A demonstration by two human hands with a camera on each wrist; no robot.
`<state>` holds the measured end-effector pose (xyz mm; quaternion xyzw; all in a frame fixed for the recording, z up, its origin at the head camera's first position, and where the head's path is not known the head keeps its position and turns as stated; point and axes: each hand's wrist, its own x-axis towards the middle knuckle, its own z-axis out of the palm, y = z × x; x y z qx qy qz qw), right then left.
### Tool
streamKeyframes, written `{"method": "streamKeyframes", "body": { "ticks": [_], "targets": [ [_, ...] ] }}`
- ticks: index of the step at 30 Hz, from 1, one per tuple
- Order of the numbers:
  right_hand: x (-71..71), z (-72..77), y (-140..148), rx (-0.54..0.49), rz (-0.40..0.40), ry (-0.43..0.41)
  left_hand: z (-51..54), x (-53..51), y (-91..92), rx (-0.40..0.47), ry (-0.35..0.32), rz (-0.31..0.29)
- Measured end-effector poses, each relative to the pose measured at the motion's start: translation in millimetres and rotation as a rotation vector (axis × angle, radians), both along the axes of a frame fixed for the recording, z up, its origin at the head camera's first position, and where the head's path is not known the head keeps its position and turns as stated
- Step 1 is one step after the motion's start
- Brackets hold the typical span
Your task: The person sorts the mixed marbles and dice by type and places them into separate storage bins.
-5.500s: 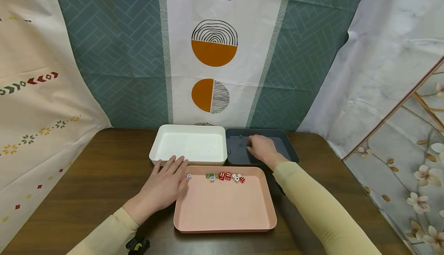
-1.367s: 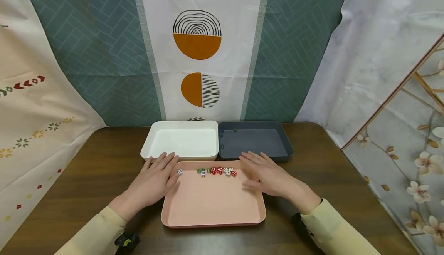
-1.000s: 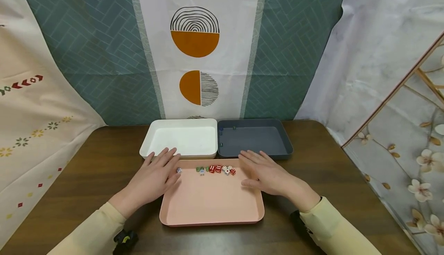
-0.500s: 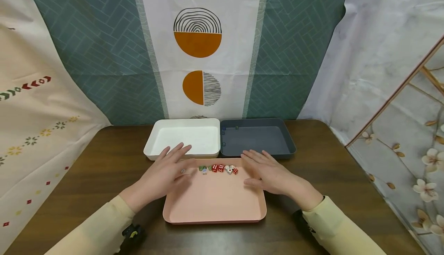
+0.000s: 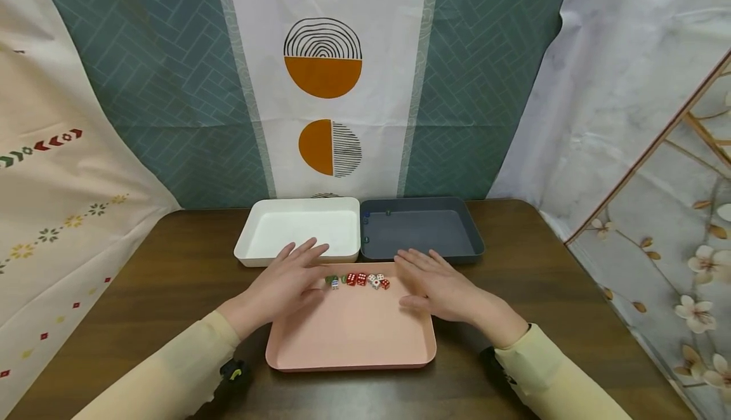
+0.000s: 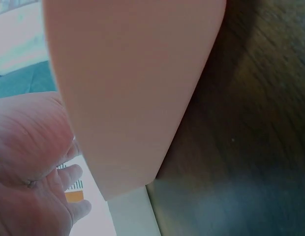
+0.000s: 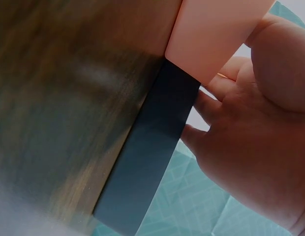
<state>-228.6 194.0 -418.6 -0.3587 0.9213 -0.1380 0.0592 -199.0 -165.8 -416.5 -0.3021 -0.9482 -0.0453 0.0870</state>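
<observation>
While the pink tray point(image 5: 351, 334) sits at the frame's lower centre, the left hand point(image 5: 283, 290) spreads over its left side and the right hand point(image 5: 442, 288) extends over its right, neither visibly gripping anything. A careless inward sweep could scatter the dice point(image 5: 362, 279) along its far edge. Beyond, mid-frame, stand a white tray point(image 5: 308, 226) and dark tray point(image 5: 431, 229).

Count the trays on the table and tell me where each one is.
3: the white tray at the back left, the dark gray tray beside it at the back right, and the pink tray in front of both. Nothing suggests another is hidden.
</observation>
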Motion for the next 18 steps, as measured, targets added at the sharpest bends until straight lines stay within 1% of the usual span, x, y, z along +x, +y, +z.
{"method": "streamKeyframes", "body": {
  "ticks": [6, 15, 18],
  "targets": [
    [-0.6, -0.7, -1.1, 0.004, -0.007, -0.011, -1.5, -4.2, 3.7, -0.03, 0.008, 0.003],
    [0.0, 0.0, -0.4, 0.002, -0.004, -0.011, -4.1, -8.1, 7.3, -0.028, 0.032, -0.012],
    [-0.4, -0.7, 0.0, 0.0, -0.001, -0.008, -4.0, -9.0, 8.4, -0.041, 0.033, -0.01]
  ]
}}
